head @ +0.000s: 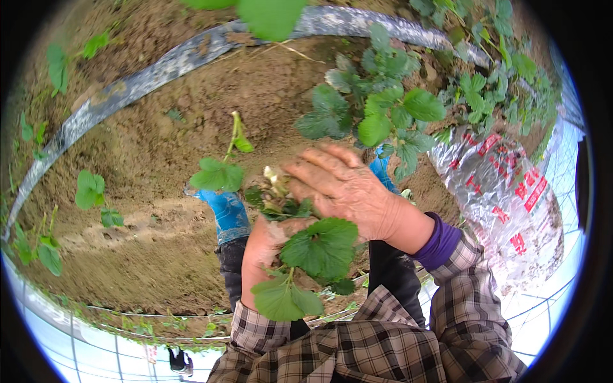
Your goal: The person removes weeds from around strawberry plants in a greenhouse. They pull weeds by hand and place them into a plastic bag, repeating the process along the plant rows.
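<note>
My left hand [275, 244] is closed around a strawberry plant, whose broad green leaves [322, 248] hang over the wrist and forearm. The cut or broken pale stem end [271, 177] and some small leaves stick out above it. My right hand [333, 186] lies against the top of this bunch, fingers extended and close together, soiled with earth; its palm side is hidden. Just beyond the hands stands a leafy strawberry plant [383, 107] in the soil. A loose leaf with a stalk [218, 174] lies near my blue-covered foot.
A grey drip hose or plastic strip [177, 60] curves across the brown soil [158, 143]. At the right lies a shiny plastic sack [507, 201] with red writing. Scattered strawberry leaves [88, 189] are at the left. A person [180, 361] stands far off at the bottom.
</note>
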A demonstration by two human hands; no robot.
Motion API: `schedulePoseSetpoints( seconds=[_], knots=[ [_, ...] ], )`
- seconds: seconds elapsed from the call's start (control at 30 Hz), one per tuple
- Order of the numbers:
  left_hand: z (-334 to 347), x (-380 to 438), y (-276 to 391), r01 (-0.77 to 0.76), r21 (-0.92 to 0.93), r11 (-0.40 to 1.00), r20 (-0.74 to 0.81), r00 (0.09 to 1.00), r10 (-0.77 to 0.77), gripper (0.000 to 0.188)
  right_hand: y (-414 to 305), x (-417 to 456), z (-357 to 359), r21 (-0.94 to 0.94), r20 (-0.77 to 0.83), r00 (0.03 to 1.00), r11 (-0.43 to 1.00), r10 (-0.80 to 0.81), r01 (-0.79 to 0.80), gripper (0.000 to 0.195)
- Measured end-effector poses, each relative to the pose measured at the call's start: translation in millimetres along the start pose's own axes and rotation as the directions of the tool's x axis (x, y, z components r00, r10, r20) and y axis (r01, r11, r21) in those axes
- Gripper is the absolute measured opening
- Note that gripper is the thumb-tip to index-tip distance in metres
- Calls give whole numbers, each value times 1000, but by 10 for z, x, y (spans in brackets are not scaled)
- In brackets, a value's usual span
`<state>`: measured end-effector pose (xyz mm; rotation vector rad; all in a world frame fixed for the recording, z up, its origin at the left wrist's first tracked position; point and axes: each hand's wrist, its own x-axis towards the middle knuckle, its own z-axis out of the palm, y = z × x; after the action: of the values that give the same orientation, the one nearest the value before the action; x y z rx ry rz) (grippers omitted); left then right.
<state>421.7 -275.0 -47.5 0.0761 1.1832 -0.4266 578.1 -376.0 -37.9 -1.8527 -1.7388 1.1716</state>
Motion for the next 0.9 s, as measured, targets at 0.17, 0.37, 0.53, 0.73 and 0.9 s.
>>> schedulePoseSetpoints(
  seconds=[0.17,0.37,0.53,0.73,0.9],
  knots=[
    [-389,40,-68,-359,246,900,30,931,363,35,84,-102,103,553,-152,974,831,169,-58,45],
    [-1013,169,-35,-555,-192,809,488,661,569,31,243,535,676,335,-614,712,929,341,-156,14],
    [-830,161,-100,-543,-273,794,508,619,598,31,274,841,865,-13,-666,702,937,253,-350,9],
    [-835,65,-45,-564,-349,748,510,555,656,31,196,1039,919,-70,-625,725,904,289,-422,15],
    [-904,89,2,-574,-439,691,546,440,713,31,-6,1194,1176,363,-534,559,769,635,-526,21]
  ],
)
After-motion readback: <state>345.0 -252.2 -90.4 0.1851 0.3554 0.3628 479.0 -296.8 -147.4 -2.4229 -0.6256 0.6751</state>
